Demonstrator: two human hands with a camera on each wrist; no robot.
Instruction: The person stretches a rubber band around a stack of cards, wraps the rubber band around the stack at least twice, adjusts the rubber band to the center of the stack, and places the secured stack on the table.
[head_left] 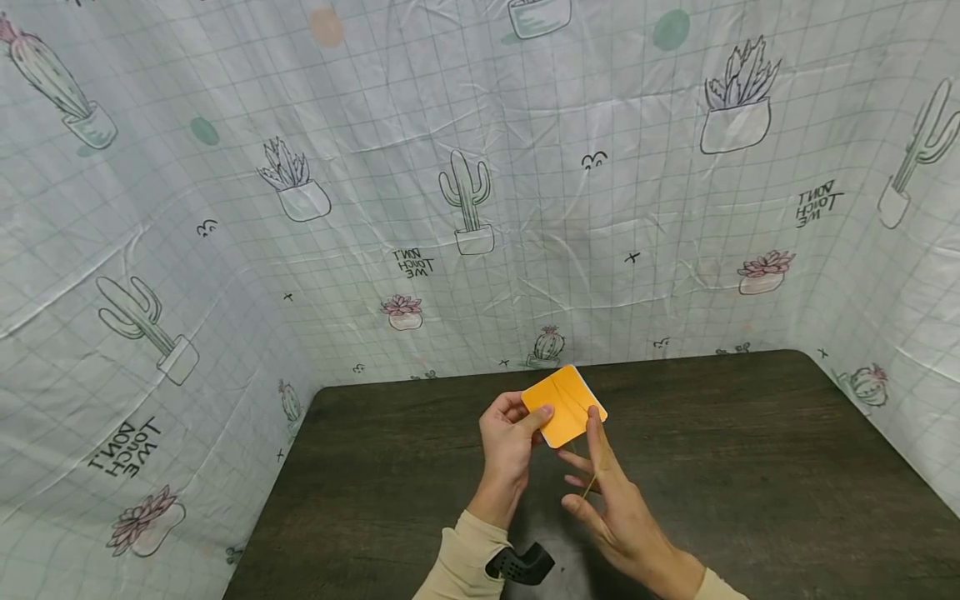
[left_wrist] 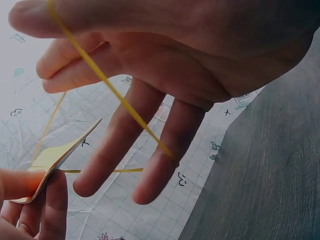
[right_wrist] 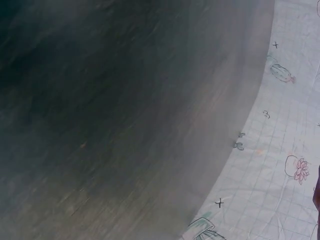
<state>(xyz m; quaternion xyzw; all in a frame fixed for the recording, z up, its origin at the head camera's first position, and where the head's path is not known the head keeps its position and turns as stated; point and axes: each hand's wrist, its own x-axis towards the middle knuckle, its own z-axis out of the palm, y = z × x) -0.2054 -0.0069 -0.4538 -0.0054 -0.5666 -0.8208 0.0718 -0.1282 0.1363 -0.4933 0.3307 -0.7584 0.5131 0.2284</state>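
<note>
Orange square card with rounded corners (head_left: 567, 398) is pinched by the left hand (head_left: 506, 442) above the dark wood-grain desk (head_left: 375, 483), overlapping its far edge in the head view. The right hand (head_left: 621, 510) has fingers extended, with a thin yellow elastic band (left_wrist: 112, 88) stretched across them to the card.

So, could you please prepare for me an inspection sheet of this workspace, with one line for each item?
Surface: dark wood-grain table.
Job's things: orange square, thin, rounded corners; yellow band, stretched from it to the right hand.
Clutter: nothing seen.
Hands: left hand grips the orange square; right hand has its fingers extended, the yellow band across them.
Cables: nothing seen.
Surroundings: cactus-printed fabric behind and at both sides; black device at the left wrist.
</note>
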